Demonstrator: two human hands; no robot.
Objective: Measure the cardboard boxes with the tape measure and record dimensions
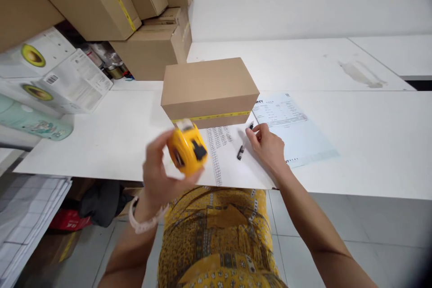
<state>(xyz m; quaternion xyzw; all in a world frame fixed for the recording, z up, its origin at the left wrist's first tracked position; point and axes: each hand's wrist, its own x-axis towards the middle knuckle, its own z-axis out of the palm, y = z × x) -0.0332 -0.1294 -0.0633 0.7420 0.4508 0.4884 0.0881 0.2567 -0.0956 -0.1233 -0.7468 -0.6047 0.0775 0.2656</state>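
Note:
My left hand [162, 171] grips a yellow tape measure [189, 149] with black parts, held above the front of the table and slightly blurred. My right hand [268, 144] rests on the paper at the right, thumb and forefinger pinched at a clear pen [240, 152] with black ends. Under the pen lies a white sheet [229, 168] with columns of handwritten figures. Just beyond both hands stands a closed brown cardboard box [209, 83] with yellow tape along its front, covering the sheet's far edge.
A pale blue printed document [293, 130] lies right of my right hand. Stacked cartons [151, 49], white boxes with avocado pictures [74, 81] and a mint-green bottle [37, 119] stand at the left. The white table's [364, 153] front edge runs close to my body.

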